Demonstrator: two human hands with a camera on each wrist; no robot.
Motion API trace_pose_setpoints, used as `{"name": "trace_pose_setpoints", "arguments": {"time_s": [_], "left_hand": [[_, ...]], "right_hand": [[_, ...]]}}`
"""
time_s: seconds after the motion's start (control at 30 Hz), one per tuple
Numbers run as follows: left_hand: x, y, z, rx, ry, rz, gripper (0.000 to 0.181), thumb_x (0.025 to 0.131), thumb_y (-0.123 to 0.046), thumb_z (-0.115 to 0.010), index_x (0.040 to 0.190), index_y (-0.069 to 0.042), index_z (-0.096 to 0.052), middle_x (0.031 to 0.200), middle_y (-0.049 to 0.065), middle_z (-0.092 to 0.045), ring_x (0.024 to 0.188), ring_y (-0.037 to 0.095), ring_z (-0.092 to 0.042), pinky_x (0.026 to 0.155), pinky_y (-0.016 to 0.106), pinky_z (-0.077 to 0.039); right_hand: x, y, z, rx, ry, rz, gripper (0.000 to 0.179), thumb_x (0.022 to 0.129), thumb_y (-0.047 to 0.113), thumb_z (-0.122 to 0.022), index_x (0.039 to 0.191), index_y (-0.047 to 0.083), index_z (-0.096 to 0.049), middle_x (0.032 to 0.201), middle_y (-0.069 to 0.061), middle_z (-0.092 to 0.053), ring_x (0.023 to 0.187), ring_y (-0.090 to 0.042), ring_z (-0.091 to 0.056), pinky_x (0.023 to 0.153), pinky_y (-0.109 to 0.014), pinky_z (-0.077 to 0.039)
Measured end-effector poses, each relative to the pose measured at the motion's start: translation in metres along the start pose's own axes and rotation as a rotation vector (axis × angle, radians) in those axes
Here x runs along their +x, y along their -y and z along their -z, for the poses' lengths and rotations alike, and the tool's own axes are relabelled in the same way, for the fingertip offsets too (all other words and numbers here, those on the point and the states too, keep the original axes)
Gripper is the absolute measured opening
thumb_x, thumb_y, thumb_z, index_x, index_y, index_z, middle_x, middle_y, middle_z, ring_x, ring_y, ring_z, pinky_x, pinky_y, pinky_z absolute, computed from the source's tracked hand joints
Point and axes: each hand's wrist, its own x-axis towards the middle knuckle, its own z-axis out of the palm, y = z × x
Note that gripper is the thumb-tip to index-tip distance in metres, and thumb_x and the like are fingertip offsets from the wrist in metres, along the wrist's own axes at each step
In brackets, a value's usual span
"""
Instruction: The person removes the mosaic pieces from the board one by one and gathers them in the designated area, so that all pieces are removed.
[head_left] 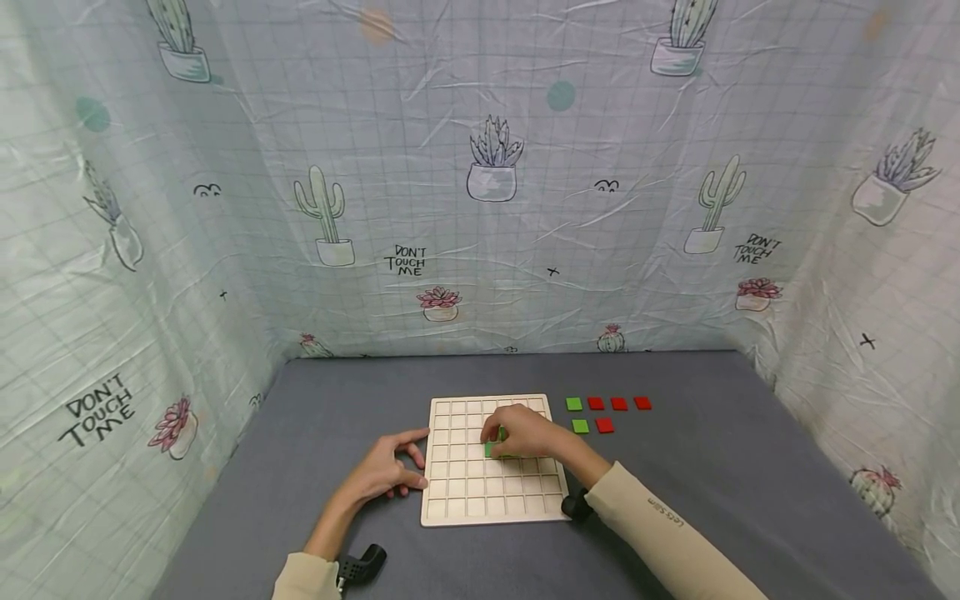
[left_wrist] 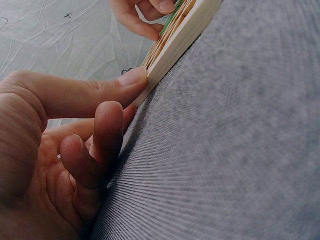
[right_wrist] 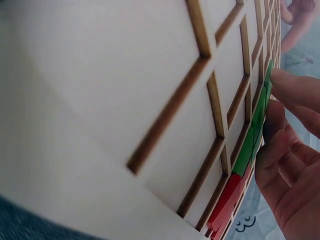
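Observation:
A pale wooden board (head_left: 450,507) with a raised square grid lies on the grey cloth. My left hand (head_left: 378,468) is at its left side, thumb and index fingertips against the edge, the other fingers loosely bent. Over the middle of the grid, my right hand (head_left: 527,432) pinches a small green tile (head_left: 489,450) with its fingertips, close over the cells. The right wrist view shows more green tiles (right_wrist: 243,152) in a line on the board, followed by red tiles (right_wrist: 225,202) nearer the board's edge. In the head view the right hand covers most of these.
Right of the board lie loose square tiles in two rows: green tiles (head_left: 573,404) on the left and several red tiles (head_left: 618,404) beside them. A grey cloth (head_left: 360,392) covers the table. Behind and at both sides hangs a cactus-print curtain (head_left: 495,250).

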Motion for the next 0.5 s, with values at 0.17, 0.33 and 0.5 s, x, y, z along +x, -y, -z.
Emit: {"name": "trace_pose_setpoints", "arguments": {"time_s": [0.17, 0.33, 0.5], "left_hand": [[-0.0001, -0.0002, 0.0, 0.002, -0.004, 0.001, 0.089, 0.073, -0.008, -0.089, 0.153, -0.006, -0.05, 0.094, 0.009, -0.066, 0.051, 0.017, -0.06, 0.04, 0.029, -0.042], [0.0007, 0.0, 0.0, -0.001, -0.005, 0.01, 0.09, 0.072, -0.008, -0.089, 0.153, -0.006, -0.05, 0.095, 0.01, -0.066, 0.05, 0.015, -0.06, 0.04, 0.028, -0.042], [0.0013, 0.0005, -0.0003, 0.004, -0.007, 0.013, 0.09, 0.072, -0.008, -0.09, 0.153, -0.007, -0.05, 0.094, 0.009, -0.066, 0.05, 0.015, -0.06, 0.04, 0.028, -0.042]], "right_hand": [[-0.0002, 0.0022, 0.0002, 0.006, -0.001, 0.0, 0.017, 0.089, 0.013, -0.081, 0.105, 0.015, -0.08, 0.097, 0.003, -0.073, 0.082, -0.006, -0.061, 0.075, -0.026, -0.051], [0.0001, 0.0018, -0.0007, 0.014, -0.001, 0.0, 0.016, 0.088, 0.013, -0.082, 0.104, 0.015, -0.08, 0.094, 0.004, -0.072, 0.082, -0.007, -0.061, 0.073, -0.024, -0.05], [-0.0004, 0.0009, -0.0001, 0.02, 0.0, -0.01, 0.016, 0.087, 0.013, -0.082, 0.103, 0.015, -0.08, 0.092, 0.005, -0.072, 0.082, -0.008, -0.062, 0.074, -0.025, -0.05]]}}
